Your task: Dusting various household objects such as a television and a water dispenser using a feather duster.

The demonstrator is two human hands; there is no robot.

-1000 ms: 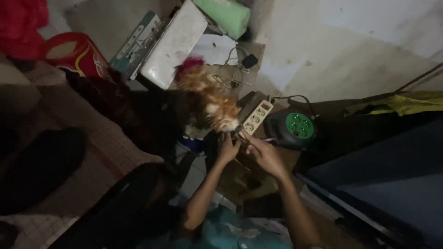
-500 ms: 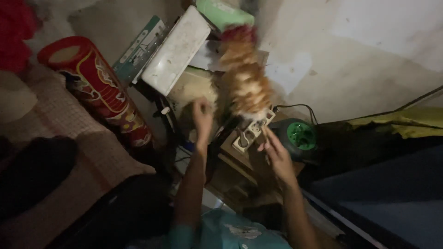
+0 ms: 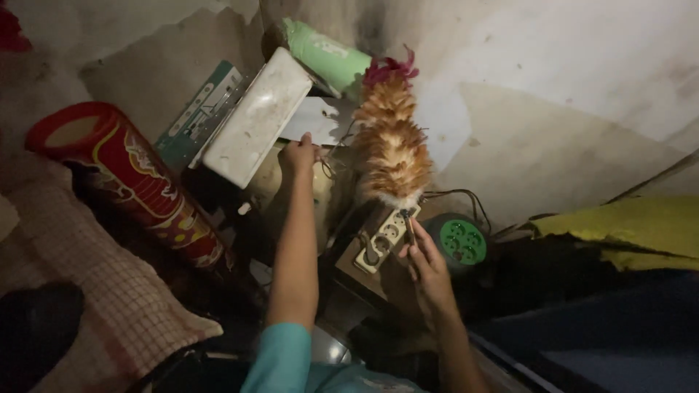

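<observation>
A person's right hand is closed around the thin handle of an orange-and-white feather duster, whose fluffy head rises straight up from the grip toward the wall, tipped with a pink tuft. Just left of that grip, touching the duster's base, lies a cream power strip; just right of it sits a round green-faced cable reel, its black cord curling up behind the feathers. The left hand is stretched well above and left of the grip, fingers bent over the edge of a white sheet of paper; whether they pinch it cannot be told. Beside that hand lies a long white rectangular box, with a teal box behind it and a pale green cylinder above. A red patterned cylinder leans far left, over a checked cloth. A yellow cloth lies far right of the grip.

Half a second earlier the left hand hung lower, short of the paper, and the duster was blurred; a second ago both hands met at the power strip with the feathers tilted left.
</observation>
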